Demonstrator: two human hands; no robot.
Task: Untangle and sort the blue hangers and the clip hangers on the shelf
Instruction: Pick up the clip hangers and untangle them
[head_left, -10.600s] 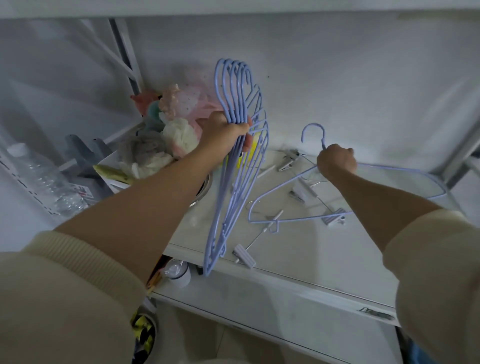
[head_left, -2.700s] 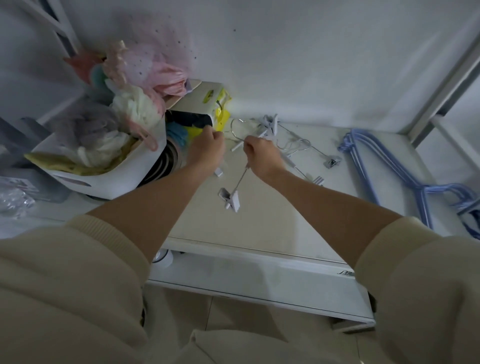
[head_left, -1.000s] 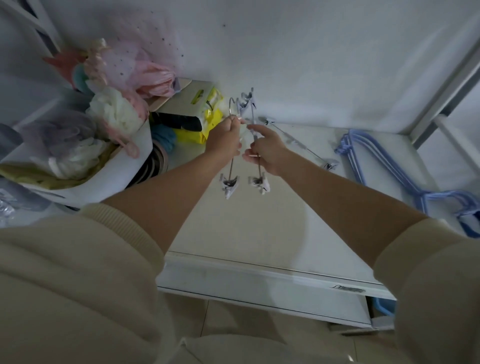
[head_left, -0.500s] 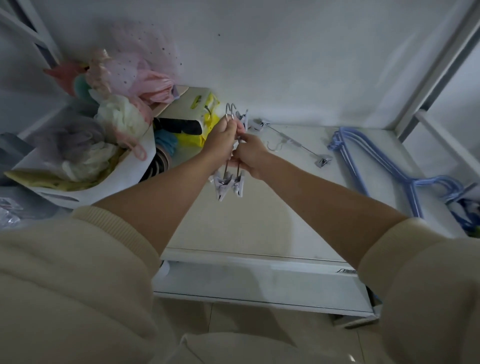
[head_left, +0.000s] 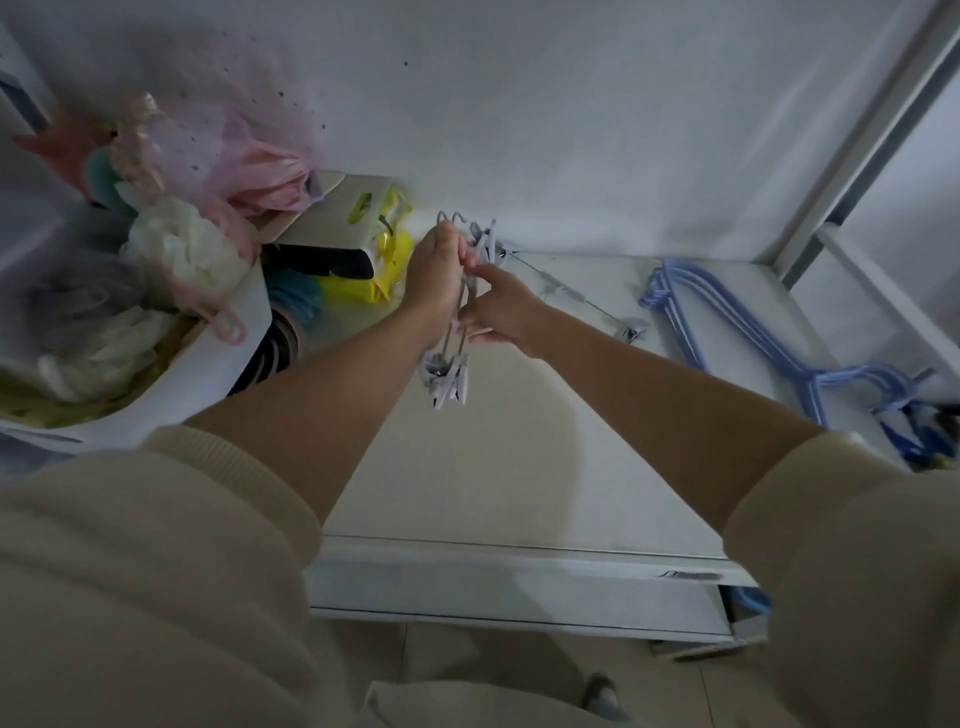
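Since half a second ago the two hands have drawn closer together and the clip hangers they carry now sit as one tight bunch, held upright above the shelf, where a moment before the lower clips hung slightly apart. The left hand has its grip curled round the wire stems just under the hooks, which poke up above its knuckles; the right hand pinches the same bunch from the other side, its fingers pressed against the wires near the middle. The white clips dangle at the bottom of the bunch, clear of the shelf top. One more clip hanger lies flat on the shelf behind the right hand, as it did earlier, its far clip resting near the blue hangers, which lie stacked together along the right side of the shelf, unchanged. How many hangers the hands hold cannot be counted, since the wires overlap and the fingers cover them. The hooks of the blue hangers run into shadow at the right edge and are hard to make out. On the left a white bin full of plastic bags crowds the corner, beside a yellow packet.
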